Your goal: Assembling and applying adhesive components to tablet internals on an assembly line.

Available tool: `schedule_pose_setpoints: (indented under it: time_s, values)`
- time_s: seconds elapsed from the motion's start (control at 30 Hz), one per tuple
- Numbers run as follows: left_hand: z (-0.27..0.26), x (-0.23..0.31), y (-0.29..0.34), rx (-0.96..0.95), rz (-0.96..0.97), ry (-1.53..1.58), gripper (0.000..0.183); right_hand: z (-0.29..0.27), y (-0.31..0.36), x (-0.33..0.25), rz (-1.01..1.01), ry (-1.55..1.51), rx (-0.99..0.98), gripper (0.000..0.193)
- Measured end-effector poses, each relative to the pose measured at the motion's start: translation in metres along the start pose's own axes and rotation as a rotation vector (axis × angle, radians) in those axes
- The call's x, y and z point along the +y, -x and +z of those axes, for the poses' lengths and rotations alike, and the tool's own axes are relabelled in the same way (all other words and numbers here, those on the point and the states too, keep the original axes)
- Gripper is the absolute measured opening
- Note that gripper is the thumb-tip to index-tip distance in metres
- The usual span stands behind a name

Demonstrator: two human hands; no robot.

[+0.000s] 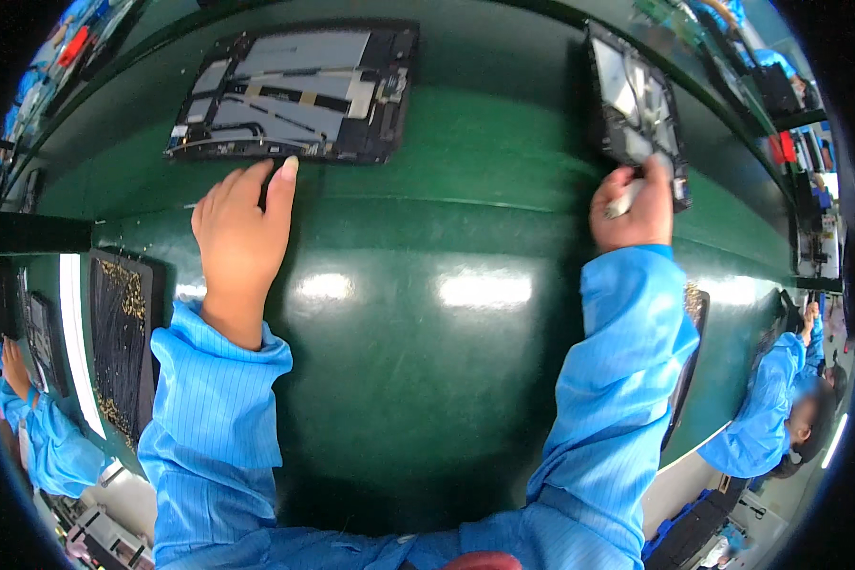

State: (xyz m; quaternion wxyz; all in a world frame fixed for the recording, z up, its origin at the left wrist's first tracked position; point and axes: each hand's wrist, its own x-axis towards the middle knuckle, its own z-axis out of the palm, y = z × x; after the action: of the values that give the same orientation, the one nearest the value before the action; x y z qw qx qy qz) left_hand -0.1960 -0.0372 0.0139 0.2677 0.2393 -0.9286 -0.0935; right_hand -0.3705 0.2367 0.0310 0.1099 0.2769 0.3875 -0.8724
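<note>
On the green table's far left lies an opened tablet-like device [294, 95], its grey battery panels, cables and black frame exposed. My left hand [242, 223] is at its near edge, back upward, thumb spread from the fingers and nothing seen in it. I cannot tell whether the fingertips touch the frame. A second opened device [636, 95] lies at the far right, seen at a slant. Over its near end, my right hand [636, 209] is closed around a short whitish stick-like tool [622, 201]. The tool's other end is hidden by the fingers.
A black tray [123, 332] scattered with small gold-coloured pieces, perhaps screws, lies left of my left forearm. A similar dark tray [698, 309] shows partly behind my right sleeve. Co-workers in blue sit at the left [52, 442] and right [755, 418]. Dark rails border the table's far side.
</note>
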Motion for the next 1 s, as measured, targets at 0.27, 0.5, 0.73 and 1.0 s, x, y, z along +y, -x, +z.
schedule_pose_setpoints:
  time_s: [0.27, 0.5, 0.73, 1.0]
  values:
    - [-0.028, 0.033, 0.051, -0.099, -0.163, 0.612, 0.025, -0.013, 0.138, 0.086, 0.378, 0.227, -0.258, 0.032]
    - [-0.089, 0.087, 0.12, -0.526, -0.83, 1.835, 0.026, -0.069, 0.238, 0.138, 0.541, 0.379, -0.444, 0.037]
    - [-0.145, 0.061, 0.136, -0.491, -0.65, 1.67, 0.039, -0.136, 0.291, 0.151, 0.214, 1.2, -1.026, 0.049]
    - [-0.131, 0.021, 0.14, -0.548, -0.633, 1.115, 0.035, -0.122, 0.29, 0.162, 0.054, 1.224, -1.831, 0.055]
